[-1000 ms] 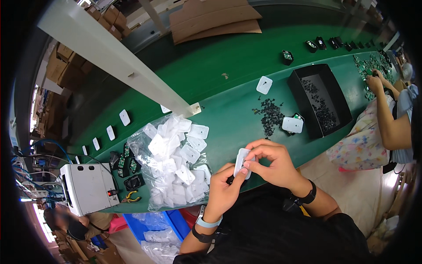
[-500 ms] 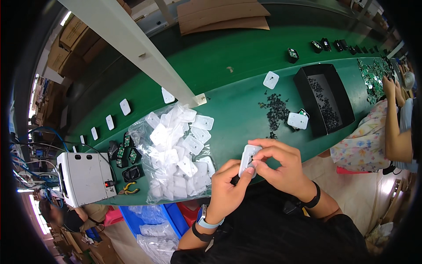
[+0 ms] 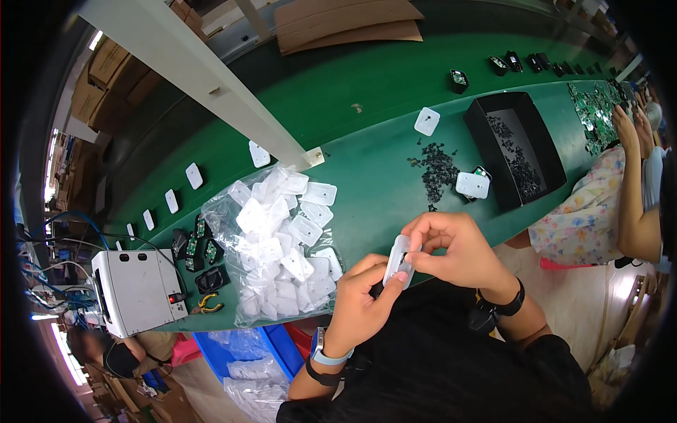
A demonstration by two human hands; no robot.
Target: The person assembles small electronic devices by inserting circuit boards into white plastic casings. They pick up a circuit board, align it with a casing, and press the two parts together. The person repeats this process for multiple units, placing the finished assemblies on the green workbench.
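Observation:
Near the table's front edge, my left hand (image 3: 363, 303) grips a white plastic cover (image 3: 395, 264) with rounded corners, thumb along its lower side. My right hand (image 3: 458, 250) bends over the same cover, thumb and fingers pinched at its face beside a small dark spot. Whatever those fingertips hold is hidden. Beyond the hands lies a loose pile of small black parts (image 3: 437, 171). Beside it another white cover (image 3: 472, 185) rests on a unit with a green circuit board, and a single white cover (image 3: 427, 121) lies farther back.
A clear bag of white covers (image 3: 271, 247) spreads to my left, near yellow-handled pliers (image 3: 209, 304), black housings (image 3: 210, 280) and a white machine (image 3: 141, 289). A black box (image 3: 518, 151) stands right. A metal post (image 3: 211, 88) slants over the table. A co-worker (image 3: 592, 204) sits at right.
My right hand has shifted slightly, its fingers drawn closer together over the cover. The cover is tilted more edge-on. The whole view has moved a little.

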